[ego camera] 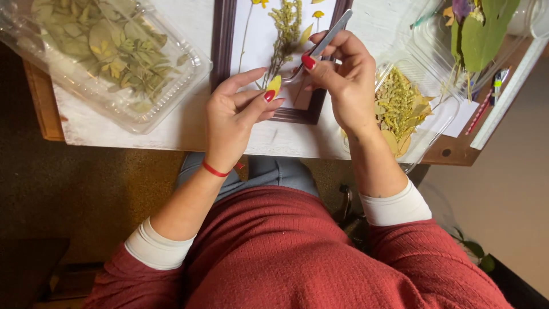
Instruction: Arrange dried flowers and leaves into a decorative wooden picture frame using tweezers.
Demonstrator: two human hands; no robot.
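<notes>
The white bench (171,129) ends just in front of the person's lap, and only a narrow bare strip lies between its near edge and the dark picture frame (222,40). Three clear plastic containers crowd the top: one of green dried leaves (108,51) at the left, one of yellow dried sprigs (403,106) just right of the frame, and one with large green leaves (486,34) at the far right. One frame sits in the middle, with pressed flowers on its white backing. The left hand (234,123) lies palm-down over the frame's lower edge, thumb and forefinger pinched on a small yellow petal (274,84). The right hand (343,80), wrist bent, has its fingers closed around metal tweezers (323,44) whose tips point toward the petal.
</notes>
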